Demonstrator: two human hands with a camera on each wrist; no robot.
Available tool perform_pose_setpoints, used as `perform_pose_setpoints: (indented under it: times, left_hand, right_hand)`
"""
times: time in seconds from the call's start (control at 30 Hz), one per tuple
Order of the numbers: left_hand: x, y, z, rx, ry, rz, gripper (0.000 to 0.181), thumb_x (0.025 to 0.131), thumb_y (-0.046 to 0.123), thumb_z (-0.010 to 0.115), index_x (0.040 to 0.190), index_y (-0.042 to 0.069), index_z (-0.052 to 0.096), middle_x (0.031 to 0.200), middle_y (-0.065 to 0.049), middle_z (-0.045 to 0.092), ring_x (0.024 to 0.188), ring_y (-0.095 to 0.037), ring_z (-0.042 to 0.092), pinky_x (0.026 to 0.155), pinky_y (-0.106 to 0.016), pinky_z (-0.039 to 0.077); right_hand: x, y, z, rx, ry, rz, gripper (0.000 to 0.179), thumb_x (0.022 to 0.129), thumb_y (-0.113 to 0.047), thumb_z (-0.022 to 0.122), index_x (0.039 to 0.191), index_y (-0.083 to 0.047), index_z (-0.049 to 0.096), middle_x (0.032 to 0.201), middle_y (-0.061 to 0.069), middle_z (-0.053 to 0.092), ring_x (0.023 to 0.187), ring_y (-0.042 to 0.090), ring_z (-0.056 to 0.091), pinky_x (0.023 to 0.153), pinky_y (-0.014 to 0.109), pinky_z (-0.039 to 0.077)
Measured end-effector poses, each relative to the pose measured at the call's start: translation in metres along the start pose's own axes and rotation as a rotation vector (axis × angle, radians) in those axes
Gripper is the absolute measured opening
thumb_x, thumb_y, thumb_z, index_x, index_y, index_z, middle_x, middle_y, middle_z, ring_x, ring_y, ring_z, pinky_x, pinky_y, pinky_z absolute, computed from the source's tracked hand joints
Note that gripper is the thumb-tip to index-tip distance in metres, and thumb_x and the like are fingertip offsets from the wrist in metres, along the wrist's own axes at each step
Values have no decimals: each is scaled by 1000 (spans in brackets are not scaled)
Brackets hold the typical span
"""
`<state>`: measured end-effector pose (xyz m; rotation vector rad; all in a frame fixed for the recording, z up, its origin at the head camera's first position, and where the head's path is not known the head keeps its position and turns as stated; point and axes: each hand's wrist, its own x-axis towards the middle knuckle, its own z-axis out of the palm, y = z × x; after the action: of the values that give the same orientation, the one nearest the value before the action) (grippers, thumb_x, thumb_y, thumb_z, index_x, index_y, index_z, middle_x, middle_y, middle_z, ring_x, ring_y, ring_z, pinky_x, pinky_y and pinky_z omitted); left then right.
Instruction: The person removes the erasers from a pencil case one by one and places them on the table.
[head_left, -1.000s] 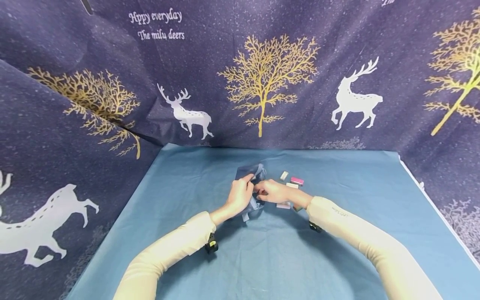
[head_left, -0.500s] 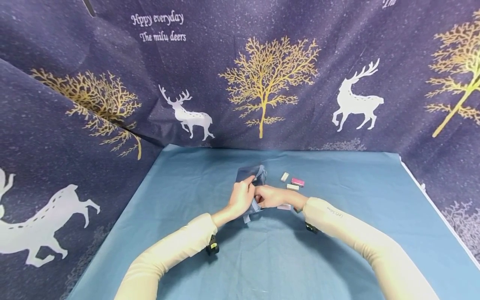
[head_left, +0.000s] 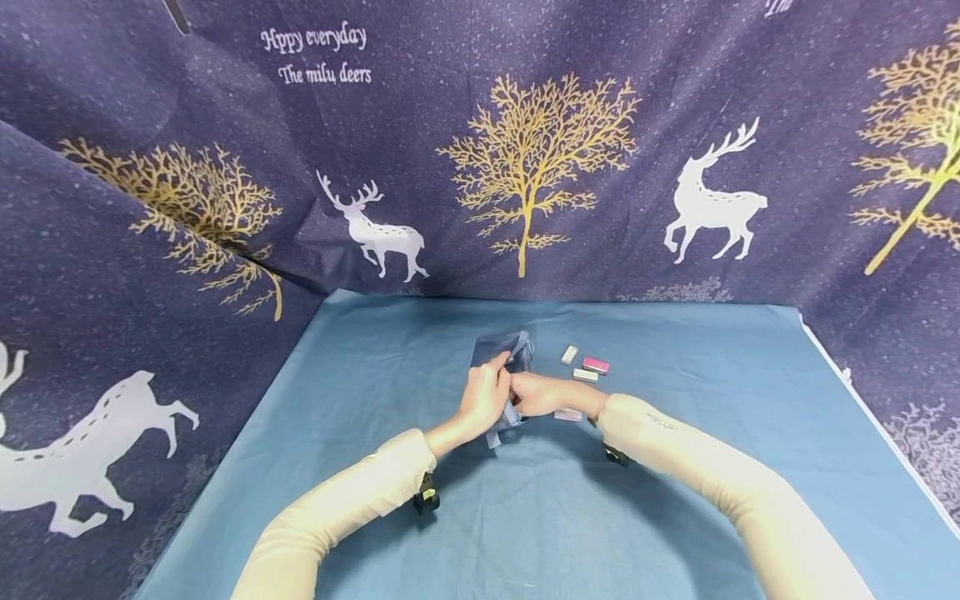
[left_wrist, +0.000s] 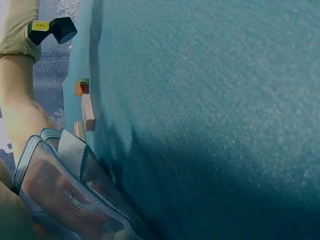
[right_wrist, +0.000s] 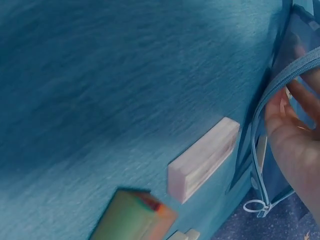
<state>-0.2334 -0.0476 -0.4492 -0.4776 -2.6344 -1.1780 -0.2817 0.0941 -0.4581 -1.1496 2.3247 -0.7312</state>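
Note:
A blue see-through mesh zip pouch stands tilted on the blue cloth, its zipped mouth towards the right. My left hand grips it near the mouth, thumb along the edge. My right hand reaches into the opening. In the right wrist view its fingers are bent inside the pouch, with a small pale bit showing between them; whether they hold it is unclear. Through the mesh in the left wrist view, the right hand shows dimly. A pale pink block lies just outside the mouth.
Right of the pouch lie a magenta block, a cream block and another pale block. A green and orange block is near the right wrist. A deer-patterned curtain hangs behind the cloth.
My right hand has moved left, deeper into the pouch, and its fingers have gone out of sight in the head view. The left hand keeps its grip, almost still.

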Motion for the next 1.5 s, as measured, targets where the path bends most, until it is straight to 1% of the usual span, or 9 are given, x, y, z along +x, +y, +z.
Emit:
perform_pose_setpoints:
  times: [0.1, 0.2, 0.4, 0.67, 0.93, 1.07, 1.2, 1.33, 1.5]
  left_hand:
    - [0, -1, 0, -4, 3, -6, 40, 93, 6, 36, 129, -2, 49, 37, 4, 32, 26, -2, 15, 30, -16, 17]
    - [-1, -1, -1, -3, 1, -14, 39, 93, 7, 36, 129, -2, 50, 37, 3, 34, 27, -3, 17, 30, -16, 17]
    - [-1, 1, -1, 12, 2, -21, 39, 92, 6, 37, 128, -1, 51, 40, 0, 40, 28, -5, 23, 31, -16, 22]
    - [0, 1, -3, -7, 7, -3, 39, 93, 6, 36, 128, -1, 51, 38, 1, 37, 26, -6, 22, 29, -17, 22]
    - [-1, 1, -3, -19, 3, -5, 39, 93, 5, 36, 129, -1, 50, 37, 1, 37, 26, -6, 23, 28, -17, 23]
    - [1, 1, -4, -15, 19, 6, 39, 93, 5, 37, 128, -1, 51, 38, 1, 37, 26, -6, 22, 29, -17, 23]
    - [2, 1, -5, -10, 28, -2, 38, 92, 6, 37, 128, 0, 52, 38, 1, 38, 27, -6, 23, 30, -17, 22]
    - [1, -1, -3, -5, 16, -18, 39, 92, 6, 37, 128, 1, 52, 38, 2, 37, 27, -6, 22, 30, -17, 22]
    - [0, -1, -1, -6, 6, -9, 38, 93, 6, 37, 128, 0, 52, 38, 2, 37, 26, -6, 22, 29, -17, 23]
  right_hand:
    - [1, -1, 1, -10, 22, -1, 37, 71, 11, 51, 104, -6, 53, 79, -1, 54, 69, 10, 47, 61, 20, 41]
    - [3, -1, 0, -4, 35, -13, 44, 69, 12, 50, 111, -4, 53, 88, 3, 59, 75, 11, 50, 66, 21, 42]
    - [5, -2, 0, -1, 26, -13, 47, 71, 11, 48, 115, -4, 55, 100, 6, 63, 83, 12, 54, 73, 23, 45]
    - [8, -6, -2, -81, 33, -26, 45, 81, 6, 46, 125, 2, 51, 120, 15, 58, 106, 22, 56, 92, 34, 45]
    - [10, -9, -6, -128, -21, 6, 40, 86, 5, 40, 124, 4, 52, 116, 17, 61, 97, 19, 59, 88, 31, 47]
    - [12, -8, -8, -104, -1, 4, 36, 86, 6, 41, 117, 3, 58, 94, 14, 66, 71, 10, 55, 71, 21, 45]
    - [12, -5, -8, -93, 12, 21, 37, 86, 4, 43, 120, 0, 56, 72, 7, 61, 54, 6, 42, 61, 18, 39]
    - [10, -3, -5, -75, 11, 21, 37, 86, 2, 45, 122, -2, 54, 72, 2, 59, 55, 6, 42, 61, 19, 38]
    - [9, -3, -4, -68, 5, 18, 29, 86, 1, 46, 111, -3, 60, 76, 5, 61, 60, 5, 46, 62, 19, 39]
